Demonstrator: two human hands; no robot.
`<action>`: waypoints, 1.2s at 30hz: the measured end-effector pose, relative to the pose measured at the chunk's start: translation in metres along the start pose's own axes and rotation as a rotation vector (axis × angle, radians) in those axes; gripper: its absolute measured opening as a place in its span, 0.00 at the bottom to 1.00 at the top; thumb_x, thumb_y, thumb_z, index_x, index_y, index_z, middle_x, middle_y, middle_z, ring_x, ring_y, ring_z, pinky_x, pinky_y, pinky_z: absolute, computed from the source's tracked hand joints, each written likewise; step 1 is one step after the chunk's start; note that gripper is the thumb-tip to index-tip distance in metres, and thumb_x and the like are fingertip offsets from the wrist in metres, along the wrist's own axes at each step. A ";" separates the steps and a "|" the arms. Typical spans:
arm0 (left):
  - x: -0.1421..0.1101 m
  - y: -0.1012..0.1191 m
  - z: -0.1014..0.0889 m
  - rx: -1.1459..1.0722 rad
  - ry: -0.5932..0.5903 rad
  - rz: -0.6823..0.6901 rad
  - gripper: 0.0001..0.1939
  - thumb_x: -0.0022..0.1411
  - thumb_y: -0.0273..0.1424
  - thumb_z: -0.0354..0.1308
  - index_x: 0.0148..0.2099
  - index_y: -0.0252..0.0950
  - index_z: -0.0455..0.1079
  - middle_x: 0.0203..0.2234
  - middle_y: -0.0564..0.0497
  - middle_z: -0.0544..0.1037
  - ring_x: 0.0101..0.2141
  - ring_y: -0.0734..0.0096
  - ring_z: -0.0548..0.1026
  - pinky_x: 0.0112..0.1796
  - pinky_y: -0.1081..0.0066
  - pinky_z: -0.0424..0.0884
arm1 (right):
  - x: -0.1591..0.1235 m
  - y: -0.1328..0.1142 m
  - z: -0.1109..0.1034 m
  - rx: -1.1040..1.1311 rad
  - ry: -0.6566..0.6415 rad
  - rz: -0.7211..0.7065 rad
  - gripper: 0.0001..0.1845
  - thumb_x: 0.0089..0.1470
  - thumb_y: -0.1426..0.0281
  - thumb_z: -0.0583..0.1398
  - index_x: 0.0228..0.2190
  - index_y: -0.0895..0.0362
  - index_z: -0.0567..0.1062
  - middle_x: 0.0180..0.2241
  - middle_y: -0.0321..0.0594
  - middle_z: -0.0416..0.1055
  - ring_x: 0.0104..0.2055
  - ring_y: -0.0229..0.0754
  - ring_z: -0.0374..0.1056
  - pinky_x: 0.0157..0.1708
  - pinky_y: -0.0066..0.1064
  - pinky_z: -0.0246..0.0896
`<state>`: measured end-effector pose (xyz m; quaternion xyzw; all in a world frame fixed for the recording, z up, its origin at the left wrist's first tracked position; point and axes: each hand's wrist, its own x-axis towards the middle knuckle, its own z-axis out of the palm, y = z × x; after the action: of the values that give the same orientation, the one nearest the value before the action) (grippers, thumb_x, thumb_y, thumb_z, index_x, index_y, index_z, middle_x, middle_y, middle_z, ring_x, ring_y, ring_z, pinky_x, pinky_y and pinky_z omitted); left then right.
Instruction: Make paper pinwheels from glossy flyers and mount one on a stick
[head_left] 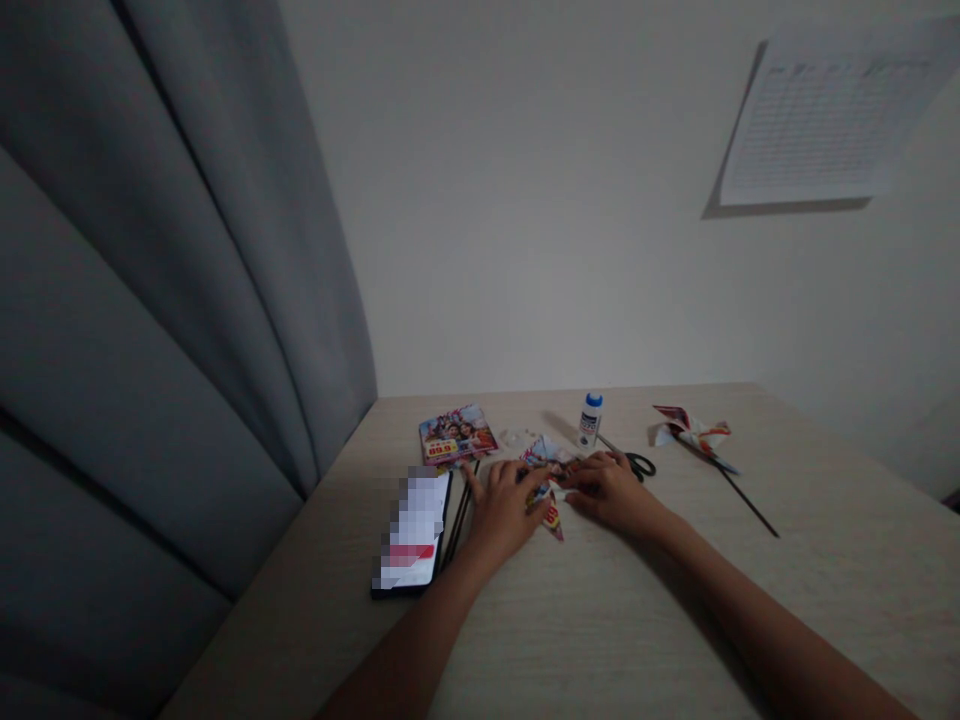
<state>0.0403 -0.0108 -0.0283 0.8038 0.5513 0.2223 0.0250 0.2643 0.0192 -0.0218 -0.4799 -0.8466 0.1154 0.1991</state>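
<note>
A folded piece of glossy printed paper (551, 490), red, white and yellow, with pointed blades like a pinwheel, lies on the table between my hands. My left hand (504, 510) presses on its left side, fingers spread. My right hand (611, 490) grips its right side, fingertips at the centre. Much of the paper is hidden under my fingers. To the right, a finished paper pinwheel (694, 430) sits on a thin black stick (742, 500). Black-handled scissors (637, 465) lie just beyond my right hand, and a white glue bottle with a blue cap (590, 420) stands behind the paper.
A glossy printed flyer (457, 435) lies at the back left. Thin black sticks (459, 515) and a phone with a blurred screen (412, 530) lie left of my left hand. A grey curtain (150, 300) hangs left of the light wooden table (675, 600). A paper sheet (832, 110) is on the wall.
</note>
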 end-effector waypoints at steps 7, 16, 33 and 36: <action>-0.001 -0.001 0.000 0.029 -0.049 0.026 0.16 0.68 0.46 0.53 0.57 0.65 0.70 0.57 0.54 0.70 0.60 0.51 0.60 0.57 0.24 0.28 | -0.001 -0.003 -0.003 -0.007 0.003 -0.007 0.13 0.57 0.61 0.62 0.43 0.45 0.81 0.48 0.41 0.77 0.54 0.54 0.67 0.58 0.58 0.48; 0.001 -0.003 -0.002 0.035 -0.100 -0.005 0.17 0.67 0.47 0.53 0.57 0.65 0.69 0.62 0.53 0.66 0.63 0.49 0.57 0.56 0.24 0.25 | -0.001 -0.002 -0.002 -0.020 0.001 -0.011 0.13 0.57 0.60 0.61 0.43 0.45 0.81 0.49 0.41 0.77 0.54 0.54 0.67 0.58 0.59 0.48; -0.001 -0.001 0.001 0.019 -0.062 0.017 0.15 0.67 0.45 0.55 0.56 0.66 0.71 0.65 0.55 0.61 0.63 0.49 0.56 0.57 0.25 0.24 | -0.001 -0.005 -0.004 -0.012 -0.006 -0.009 0.13 0.57 0.61 0.62 0.43 0.44 0.81 0.49 0.41 0.77 0.54 0.55 0.67 0.57 0.58 0.48; -0.001 -0.001 0.000 0.015 -0.078 0.001 0.15 0.67 0.45 0.54 0.56 0.66 0.71 0.66 0.55 0.61 0.64 0.47 0.54 0.56 0.24 0.24 | -0.001 -0.004 -0.004 -0.020 -0.007 -0.012 0.13 0.57 0.61 0.61 0.43 0.45 0.81 0.49 0.42 0.77 0.54 0.55 0.67 0.57 0.59 0.48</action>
<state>0.0390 -0.0106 -0.0292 0.8121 0.5513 0.1867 0.0403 0.2636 0.0162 -0.0168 -0.4764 -0.8512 0.1075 0.1921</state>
